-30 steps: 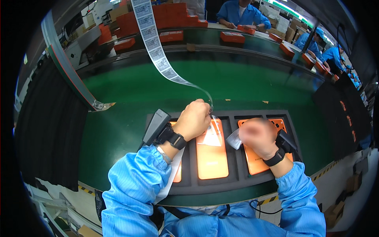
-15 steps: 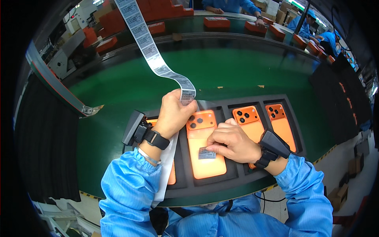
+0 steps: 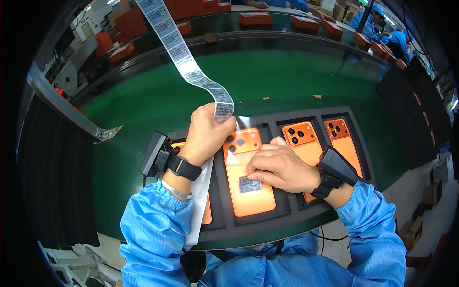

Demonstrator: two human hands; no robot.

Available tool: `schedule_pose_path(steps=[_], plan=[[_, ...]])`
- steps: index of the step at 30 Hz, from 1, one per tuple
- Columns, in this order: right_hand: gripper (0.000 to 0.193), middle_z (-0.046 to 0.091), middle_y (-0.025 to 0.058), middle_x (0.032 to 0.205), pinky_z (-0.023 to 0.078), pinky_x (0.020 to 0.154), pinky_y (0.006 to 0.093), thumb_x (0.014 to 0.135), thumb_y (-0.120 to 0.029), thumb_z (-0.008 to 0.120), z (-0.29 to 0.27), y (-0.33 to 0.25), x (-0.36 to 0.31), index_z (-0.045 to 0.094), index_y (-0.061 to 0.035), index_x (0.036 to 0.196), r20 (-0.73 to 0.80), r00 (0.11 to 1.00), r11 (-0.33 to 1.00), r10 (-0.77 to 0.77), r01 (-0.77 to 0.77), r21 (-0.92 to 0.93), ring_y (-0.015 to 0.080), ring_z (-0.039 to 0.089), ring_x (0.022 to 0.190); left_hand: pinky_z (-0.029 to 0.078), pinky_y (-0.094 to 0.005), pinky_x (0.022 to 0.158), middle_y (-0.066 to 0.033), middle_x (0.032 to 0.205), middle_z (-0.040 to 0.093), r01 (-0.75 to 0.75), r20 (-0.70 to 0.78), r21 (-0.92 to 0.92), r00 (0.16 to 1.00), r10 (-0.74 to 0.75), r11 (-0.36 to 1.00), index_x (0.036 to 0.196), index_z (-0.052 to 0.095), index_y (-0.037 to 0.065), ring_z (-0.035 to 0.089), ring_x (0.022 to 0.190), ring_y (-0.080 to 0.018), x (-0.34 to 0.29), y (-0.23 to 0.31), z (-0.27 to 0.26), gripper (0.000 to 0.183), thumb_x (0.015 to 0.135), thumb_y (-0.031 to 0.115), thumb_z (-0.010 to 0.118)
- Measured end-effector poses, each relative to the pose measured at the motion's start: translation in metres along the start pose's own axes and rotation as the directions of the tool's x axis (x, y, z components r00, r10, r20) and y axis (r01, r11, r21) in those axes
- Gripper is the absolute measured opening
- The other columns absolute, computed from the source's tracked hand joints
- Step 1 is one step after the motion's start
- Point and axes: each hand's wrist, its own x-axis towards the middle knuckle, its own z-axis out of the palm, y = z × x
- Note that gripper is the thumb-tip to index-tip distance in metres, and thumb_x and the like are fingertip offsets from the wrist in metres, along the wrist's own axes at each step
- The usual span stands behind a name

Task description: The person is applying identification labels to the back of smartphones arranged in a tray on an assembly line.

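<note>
My left hand (image 3: 209, 131) pinches the near end of a long strip of printed labels (image 3: 178, 52) that runs up and away. Below it, an orange phone (image 3: 247, 203) lies back up in a slot of a dark foam tray (image 3: 221, 210). On the phone's back sits a small grey label (image 3: 250, 184). My right hand (image 3: 282, 167) is closed, with thumb and finger at the label's upper edge. A white sheet (image 3: 197, 205) lies under my left wrist, partly over another orange phone (image 3: 207, 213).
Two more orange phones (image 3: 302, 138) (image 3: 343, 138) lie in the tray to the right. Beyond the green work surface (image 3: 287, 76), orange boxes (image 3: 256, 18) stand along a line where people in blue work. A metal rail (image 3: 67, 107) rises at left.
My right hand has shifted slightly left and the label sits a little higher and flatter on the phone. My left hand still grips the label strip, slightly farther left.
</note>
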Motion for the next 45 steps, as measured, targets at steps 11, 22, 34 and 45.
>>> schedule_pose_path(steps=[11, 22, 34, 45], plan=[[0.014, 0.059, -0.0034, 0.075, 0.031, 0.072, 0.0295, 0.085, -0.024, 0.060, -0.002, 0.002, 0.000, 0.061, -0.0115, 0.080, 0.043, 0.999, 1.000, -0.003, 0.004, -0.022, 0.0139, 0.053, 0.075, 0.046, -0.0243, 0.051, -0.0046, 0.066, 0.061, -0.039, -0.017, -0.005, 0.999, 0.038, 0.999, 0.080, 0.060, -0.004, 0.056, 0.055, -0.0086, 0.001, 0.000, 0.001, 0.008, 0.077, 0.003, 0.060], [0.013, 0.059, -0.0035, 0.075, 0.031, 0.071, 0.0301, 0.084, -0.024, 0.061, -0.002, 0.001, 0.001, 0.061, -0.0114, 0.080, 0.045, 0.999, 1.000, -0.015, 0.016, -0.021, 0.0141, 0.053, 0.074, 0.048, -0.0273, 0.053, -0.0074, 0.062, 0.060, -0.061, -0.035, 0.041, 0.997, 0.063, 0.997, 0.077, 0.059, -0.005, 0.059, 0.055, -0.0120, 0.002, -0.001, 0.000, 0.011, 0.074, 0.005, 0.060], [0.013, 0.059, -0.0030, 0.075, 0.031, 0.072, 0.0305, 0.084, -0.024, 0.061, -0.003, 0.000, 0.001, 0.060, -0.0116, 0.080, 0.043, 0.999, 0.998, -0.018, 0.020, -0.052, 0.0143, 0.053, 0.075, 0.048, -0.0263, 0.051, -0.0068, 0.063, 0.060, -0.047, -0.025, -0.012, 0.999, 0.046, 0.999, 0.077, 0.059, -0.006, 0.058, 0.054, -0.0110, 0.001, 0.000, 0.001, 0.010, 0.074, 0.004, 0.060], [0.016, 0.055, 0.0011, 0.070, 0.034, 0.070, 0.0331, 0.079, -0.024, 0.064, -0.003, -0.010, 0.000, 0.056, -0.0110, 0.074, 0.003, 0.987, 0.936, -0.163, 0.156, -0.316, 0.0179, 0.054, 0.075, 0.048, -0.0269, 0.051, -0.0075, 0.065, 0.061, -0.083, -0.044, -0.009, 0.996, 0.082, 0.997, 0.080, 0.060, -0.006, 0.058, 0.055, -0.0112, 0.002, -0.005, 0.003, 0.011, 0.074, 0.003, 0.059]])
